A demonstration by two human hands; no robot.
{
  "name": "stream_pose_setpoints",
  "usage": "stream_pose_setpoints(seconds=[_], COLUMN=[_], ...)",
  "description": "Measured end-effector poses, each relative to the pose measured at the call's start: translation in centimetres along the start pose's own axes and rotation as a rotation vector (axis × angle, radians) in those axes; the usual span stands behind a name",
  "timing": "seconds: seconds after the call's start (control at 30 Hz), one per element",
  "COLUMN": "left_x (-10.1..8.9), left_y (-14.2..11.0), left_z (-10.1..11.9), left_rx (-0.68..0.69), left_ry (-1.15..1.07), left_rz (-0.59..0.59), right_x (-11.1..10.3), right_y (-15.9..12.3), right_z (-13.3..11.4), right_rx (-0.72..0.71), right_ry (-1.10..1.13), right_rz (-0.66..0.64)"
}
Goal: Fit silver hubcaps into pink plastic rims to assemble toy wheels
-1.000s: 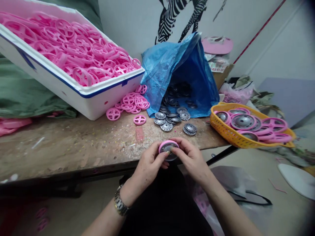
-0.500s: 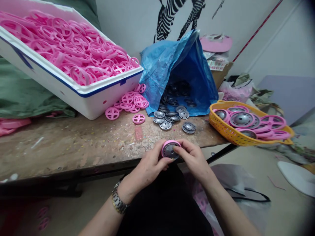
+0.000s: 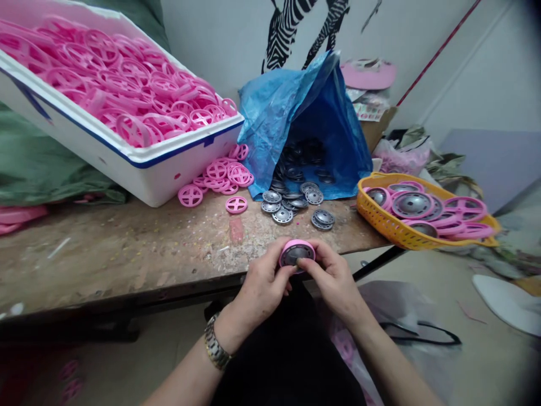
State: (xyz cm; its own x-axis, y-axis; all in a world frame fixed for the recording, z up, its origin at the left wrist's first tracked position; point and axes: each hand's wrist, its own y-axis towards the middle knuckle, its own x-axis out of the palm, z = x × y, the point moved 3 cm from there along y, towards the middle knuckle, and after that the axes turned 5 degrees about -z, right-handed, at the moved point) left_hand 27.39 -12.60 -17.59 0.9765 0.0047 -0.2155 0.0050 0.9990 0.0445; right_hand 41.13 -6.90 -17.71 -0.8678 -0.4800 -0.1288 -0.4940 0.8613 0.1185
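A pink toy wheel (image 3: pixel 297 252) with a grey hubcap set in its face is held above my lap, just off the bench's front edge. My left hand (image 3: pixel 267 279) grips its left side, thumb at the lower rim. Its right side is in my right hand (image 3: pixel 332 276), whose thumb presses on the hubcap's lower middle. The fingers behind the wheel are hidden. Beyond it on the bench lie loose grey hubcaps (image 3: pixel 282 215), a small stack of hubcaps (image 3: pixel 323 219) and a single pink wheel (image 3: pixel 236 204).
A white foam box (image 3: pixel 147 175) full of pink wheels tilts at the left, with a pile of pink wheels (image 3: pixel 216 176) beside it. A blue bag (image 3: pixel 270 113) spills hubcaps. An orange basket (image 3: pixel 380 225) holds capped wheels at the right. The wooden bench (image 3: pixel 127 248) runs underneath.
Both thumbs have shifted, the right one lower on the hubcap and the left one closer to it. The wheel's face has turned a little more upright. The view has moved slightly.
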Motion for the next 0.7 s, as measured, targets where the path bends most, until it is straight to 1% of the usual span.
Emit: stream_pose_setpoints(seconds=[0.13,0.2,0.27,0.3,0.33,0.4,0.5,0.53,0.6,0.67,0.7], left_x=[0.4,0.4,0.2,-0.1,-0.5,-1.7,-4.2,-5.0,-6.7,-8.2,-8.9], left_y=[0.4,0.5,0.5,0.6,0.6,0.8,1.3,1.5,2.0,2.6,2.8], left_z=[0.0,0.1,0.1,0.1,0.1,0.1,0.0,0.0,-0.2,-0.5,-0.8], left_rx=[-0.035,-0.034,-0.007,0.014,0.037,0.082,0.146,0.171,0.228,0.259,0.258], left_ry=[-0.04,-0.07,-0.074,-0.058,-0.028,0.071,0.311,0.409,0.589,0.748,0.828], left_rz=[-0.044,-0.085,-0.122,-0.122,-0.104,-0.025,0.124,0.157,0.216,0.247,0.265], right_x=[-0.5,-1.2,-2.5,-3.6,-4.8,-8.1,-14.2,-16.3,-20.2,-22.8,-23.4], right_y=[0.0,0.3,0.7,1.1,1.5,2.7,5.2,6.1,7.7,8.7,8.9], right_z=[-0.2,-0.6,-1.1,-1.5,-1.9,-2.8,-4.4,-4.8,-5.4,-5.6,-5.7], right_rx=[0.022,0.021,0.003,-0.014,-0.035,-0.087,-0.167,-0.163,-0.131,-0.034,-0.008], right_ry=[0.052,0.045,-0.027,-0.079,-0.132,-0.229,-0.375,-0.434,-0.609,-0.827,-0.924], right_rz=[-0.027,-0.045,-0.026,0.004,0.044,0.15,0.311,0.358,0.501,0.606,0.643])
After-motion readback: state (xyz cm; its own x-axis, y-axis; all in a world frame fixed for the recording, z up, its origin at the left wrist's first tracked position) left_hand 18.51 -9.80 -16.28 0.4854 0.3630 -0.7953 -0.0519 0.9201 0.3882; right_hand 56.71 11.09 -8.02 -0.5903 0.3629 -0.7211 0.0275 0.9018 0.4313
